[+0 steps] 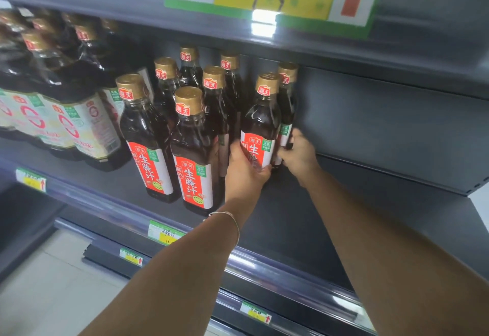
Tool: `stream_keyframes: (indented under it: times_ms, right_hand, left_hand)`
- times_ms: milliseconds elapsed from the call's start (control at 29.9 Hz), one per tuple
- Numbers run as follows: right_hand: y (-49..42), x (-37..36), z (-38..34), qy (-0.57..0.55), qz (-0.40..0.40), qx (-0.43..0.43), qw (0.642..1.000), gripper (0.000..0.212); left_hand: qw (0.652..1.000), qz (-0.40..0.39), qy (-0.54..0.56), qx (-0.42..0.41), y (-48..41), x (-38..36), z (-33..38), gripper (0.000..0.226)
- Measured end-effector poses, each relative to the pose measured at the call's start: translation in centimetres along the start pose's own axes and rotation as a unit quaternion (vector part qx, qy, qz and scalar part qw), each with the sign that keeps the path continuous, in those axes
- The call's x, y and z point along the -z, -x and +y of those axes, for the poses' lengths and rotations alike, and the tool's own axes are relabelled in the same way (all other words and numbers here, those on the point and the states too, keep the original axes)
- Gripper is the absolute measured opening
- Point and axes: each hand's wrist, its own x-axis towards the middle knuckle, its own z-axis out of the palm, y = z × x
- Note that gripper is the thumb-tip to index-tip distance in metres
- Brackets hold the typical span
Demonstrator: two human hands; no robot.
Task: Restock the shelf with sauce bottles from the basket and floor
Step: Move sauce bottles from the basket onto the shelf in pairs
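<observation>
Upright, dark sauce bottles [260, 123], left hand [244, 171], right hand [299, 154]

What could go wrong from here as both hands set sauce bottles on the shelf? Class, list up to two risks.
1. The left-hand grip holds the front bottle low on its label, so it could tip.
2. The right-hand grip holds the rear bottle close behind it; the two might knock together or bump the neighbouring bottle.

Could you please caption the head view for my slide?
Left hand grips a sauce bottle while right hand holds the bottle behind it on the shelf.
</observation>
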Motion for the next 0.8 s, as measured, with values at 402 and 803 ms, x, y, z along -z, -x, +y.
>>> stream_keyframes:
  times_ms: [402,803]
  right_hand:
    - [0.5,0.3,0.1,0.039,0.005,0.007,0.999,0.035]
    - [4.2,0.2,-0.2,0.042,-0.063,-0.04,0.996,0.023]
  left_hand:
    - [1.0,-0.005,-0.01,0.007,0.7,0.3,0.3,0.062]
    - [1.0,-0.01,-0.003,0.016,1.9,0.2,0.8,0.065]
